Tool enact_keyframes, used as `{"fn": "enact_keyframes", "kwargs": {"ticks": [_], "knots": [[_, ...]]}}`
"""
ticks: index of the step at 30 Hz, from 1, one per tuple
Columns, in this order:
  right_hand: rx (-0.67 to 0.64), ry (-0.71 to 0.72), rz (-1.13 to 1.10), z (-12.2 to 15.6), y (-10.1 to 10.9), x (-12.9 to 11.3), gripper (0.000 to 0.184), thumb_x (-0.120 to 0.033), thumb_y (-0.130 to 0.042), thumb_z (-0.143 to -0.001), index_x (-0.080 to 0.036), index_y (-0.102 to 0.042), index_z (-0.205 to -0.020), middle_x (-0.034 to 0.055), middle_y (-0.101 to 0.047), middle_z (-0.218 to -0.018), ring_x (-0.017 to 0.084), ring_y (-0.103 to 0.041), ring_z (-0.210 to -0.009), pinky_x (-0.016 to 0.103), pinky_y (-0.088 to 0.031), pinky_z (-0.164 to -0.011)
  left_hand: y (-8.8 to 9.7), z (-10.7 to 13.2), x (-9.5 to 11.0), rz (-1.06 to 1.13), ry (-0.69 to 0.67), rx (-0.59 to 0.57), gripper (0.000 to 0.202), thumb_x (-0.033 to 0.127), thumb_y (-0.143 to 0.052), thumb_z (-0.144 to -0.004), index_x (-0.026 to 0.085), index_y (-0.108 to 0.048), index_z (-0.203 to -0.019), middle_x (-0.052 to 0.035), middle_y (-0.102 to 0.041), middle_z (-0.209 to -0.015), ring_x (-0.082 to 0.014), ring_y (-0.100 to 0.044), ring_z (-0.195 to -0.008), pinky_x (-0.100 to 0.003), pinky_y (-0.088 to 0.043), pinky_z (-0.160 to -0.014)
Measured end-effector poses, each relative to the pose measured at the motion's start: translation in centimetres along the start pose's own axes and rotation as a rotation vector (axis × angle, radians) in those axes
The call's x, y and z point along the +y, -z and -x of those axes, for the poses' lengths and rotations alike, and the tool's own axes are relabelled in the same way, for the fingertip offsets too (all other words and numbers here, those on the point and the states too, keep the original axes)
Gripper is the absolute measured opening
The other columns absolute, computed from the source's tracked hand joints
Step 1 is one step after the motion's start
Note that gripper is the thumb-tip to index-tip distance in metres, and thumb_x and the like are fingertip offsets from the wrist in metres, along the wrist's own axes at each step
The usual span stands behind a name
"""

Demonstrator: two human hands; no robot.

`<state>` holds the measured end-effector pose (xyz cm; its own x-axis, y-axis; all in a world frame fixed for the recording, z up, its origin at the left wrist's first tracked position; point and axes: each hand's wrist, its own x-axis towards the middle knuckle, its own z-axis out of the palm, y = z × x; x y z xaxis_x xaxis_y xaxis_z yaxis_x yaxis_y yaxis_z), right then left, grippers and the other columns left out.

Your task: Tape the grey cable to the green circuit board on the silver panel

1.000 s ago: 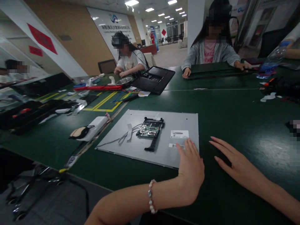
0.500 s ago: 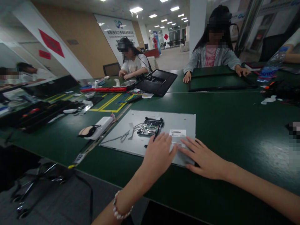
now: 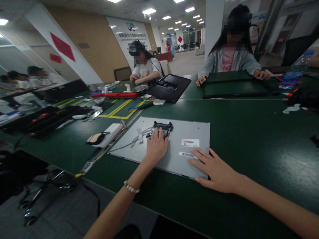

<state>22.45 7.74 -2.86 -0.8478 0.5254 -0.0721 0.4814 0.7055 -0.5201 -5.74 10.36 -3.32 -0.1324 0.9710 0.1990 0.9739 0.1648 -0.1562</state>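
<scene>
A flat grey metal panel [image 3: 179,129], like the back of a display, lies on the green table in front of me. On it sits a circuit board [image 3: 161,127] in a black frame, with grey cables [image 3: 132,143] running off to the left. My left hand [image 3: 157,146] is over the near part of the board, fingers stretched forward and partly hiding it. At the panel's right near corner, my right hand [image 3: 214,169] rests with fingers spread, close to a white barcode label [image 3: 187,154].
A white power strip [image 3: 109,135] with a round beige item lies left of the panel. Beyond are a black plastic casing [image 3: 171,87] and a red bar [image 3: 114,95]. Across the table, a person holds a black bezel frame [image 3: 239,96]. A water bottle [image 3: 295,71] stands far right.
My left hand has moved left and away from my right hand, from beside the labels onto the circuit board. My right hand stays at the panel's right corner. The view has shifted slightly.
</scene>
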Motion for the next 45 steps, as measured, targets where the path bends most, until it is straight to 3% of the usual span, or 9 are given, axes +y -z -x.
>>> {"fn": "enact_keyframes", "kwargs": {"ticks": [7,16,19,23,28,31,37,42,45], "knots": [[0.008,0.017,-0.001,0.0,0.3,-0.2,0.069,-0.064,-0.036,-0.091,-0.031,-0.026,-0.151,0.0027,-0.012,-0.161,0.03,-0.007,-0.146,0.055,0.002,-0.116,-1.2,-4.8,-1.5,0.003,0.132,0.044,0.054,0.029,-0.029,-0.096,0.004,-0.033,-0.143,-0.023,-0.037,-0.147,-0.0338,-0.033,-0.137,-0.051,-0.034,-0.104],[0.001,0.013,0.023,-0.1,0.3,-0.1,0.069,-0.065,-0.032,-0.091,-0.032,-0.024,-0.151,0.0026,-0.009,-0.161,0.027,-0.004,-0.146,0.055,0.001,-0.115,-1.6,-5.4,-2.5,0.064,0.131,0.046,0.053,0.03,-0.031,-0.095,0.005,-0.037,-0.141,-0.0216,-0.041,-0.145,-0.0316,-0.035,-0.136,-0.048,-0.03,-0.108],[-0.001,0.014,0.022,0.0,0.3,-0.2,0.069,-0.066,-0.03,-0.092,-0.032,-0.024,-0.151,0.0027,-0.009,-0.161,0.026,-0.004,-0.146,0.055,0.0,-0.115,-1.0,-5.8,-4.4,0.148,0.169,0.091,0.052,0.032,-0.029,-0.096,0.006,-0.037,-0.14,-0.0196,-0.043,-0.144,-0.0291,-0.04,-0.132,-0.043,-0.033,-0.106],[-0.003,0.012,0.019,0.1,0.3,-0.2,0.069,-0.066,-0.029,-0.092,-0.032,-0.024,-0.151,0.0017,-0.008,-0.161,0.026,-0.003,-0.146,0.055,0.001,-0.115,-0.5,-6.0,-8.9,0.157,0.253,0.181,0.05,0.03,-0.033,-0.095,0.003,-0.041,-0.137,-0.0183,-0.05,-0.138,-0.0256,-0.045,-0.127,-0.036,-0.035,-0.106],[-0.002,0.01,0.014,0.0,0.1,0.0,0.069,-0.066,-0.029,-0.092,-0.031,-0.024,-0.151,0.0014,-0.008,-0.161,0.027,-0.003,-0.146,0.054,0.002,-0.116,-0.2,-4.8,-12.4,0.123,0.168,0.071,0.045,0.041,-0.047,-0.088,0.012,-0.059,-0.12,-0.0109,-0.065,-0.119,-0.0243,-0.06,-0.107,-0.033,-0.044,-0.095],[-0.004,0.011,0.006,-0.1,0.2,0.0,0.069,-0.066,-0.031,-0.092,-0.031,-0.024,-0.151,0.0014,-0.008,-0.161,0.027,-0.003,-0.146,0.055,0.002,-0.115,-0.1,-4.6,-13.0,0.067,0.127,0.026,0.042,0.044,-0.052,-0.084,0.017,-0.065,-0.112,-0.0088,-0.068,-0.112,-0.0257,-0.063,-0.1,-0.034,-0.047,-0.088],[-0.024,0.012,0.007,-0.1,0.3,-0.1,0.069,-0.065,-0.031,-0.092,-0.03,-0.025,-0.151,0.0031,-0.008,-0.161,0.028,-0.003,-0.146,0.054,0.004,-0.115,0.0,-5.7,-13.5,-0.024,0.143,-0.101,0.031,0.031,-0.047,-0.084,0.019,-0.072,-0.097,-0.0106,-0.072,-0.098,-0.0264,-0.065,-0.093,-0.032,-0.048,-0.082],[-0.023,0.002,-0.001,-0.1,0.1,-0.1,0.068,-0.064,-0.031,-0.093,-0.032,-0.023,-0.151,0.0003,-0.006,-0.161,0.029,-0.002,-0.146,0.054,0.005,-0.115,1.5,-7.0,-13.5,-0.045,0.251,0.075,0.036,0.03,-0.039,-0.089,0.018,-0.072,-0.097,-0.0128,-0.071,-0.096,-0.0267,-0.066,-0.087,-0.034,-0.047,-0.082],[-0.03,0.002,-0.007,-0.1,0.0,0.0,0.068,-0.065,-0.031,-0.092,-0.033,-0.021,-0.151,-0.0004,-0.005,-0.161,0.029,-0.002,-0.146,0.055,0.005,-0.115,2.7,-9.3,-12.5,-0.007,0.204,0.214,0.038,0.028,-0.035,-0.091,0.017,-0.07,-0.102,-0.0118,-0.07,-0.102,-0.0248,-0.064,-0.092,-0.033,-0.045,-0.087]]}}
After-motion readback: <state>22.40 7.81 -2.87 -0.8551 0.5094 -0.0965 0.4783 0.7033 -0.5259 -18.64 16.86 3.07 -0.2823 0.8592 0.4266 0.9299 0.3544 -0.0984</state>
